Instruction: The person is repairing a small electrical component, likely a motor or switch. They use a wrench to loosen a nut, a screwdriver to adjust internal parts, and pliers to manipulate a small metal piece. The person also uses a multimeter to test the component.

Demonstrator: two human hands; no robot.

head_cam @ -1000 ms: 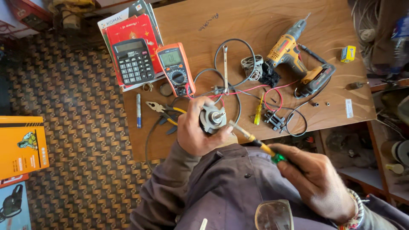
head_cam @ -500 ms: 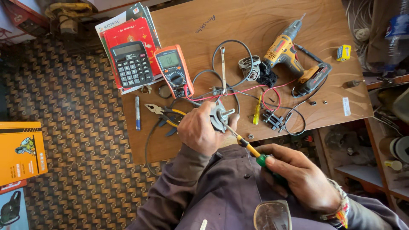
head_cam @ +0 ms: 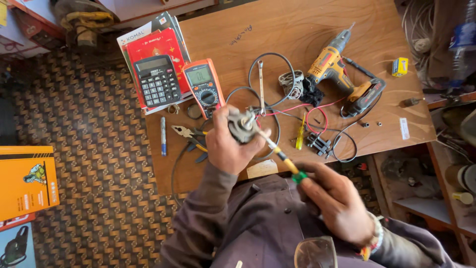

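Over the brown wooden table (head_cam: 297,30), left hand (head_cam: 228,146) grips a grey metal motor part (head_cam: 242,126); right hand (head_cam: 337,201) clasps a yellow-handled screwdriver (head_cam: 282,156), tip slanting up-left into it

The left hand (head_cam: 229,144) is raised, fingers curled in a closed grip, forearm running down toward seven o'clock. The right hand (head_cam: 337,201) sits at four o'clock from it, fingers pinched closed, wrist bent.

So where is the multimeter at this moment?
In the head view, the orange multimeter lies on the wooden table, just right of the black calculator and just above the left hand, which grips a small metal part.
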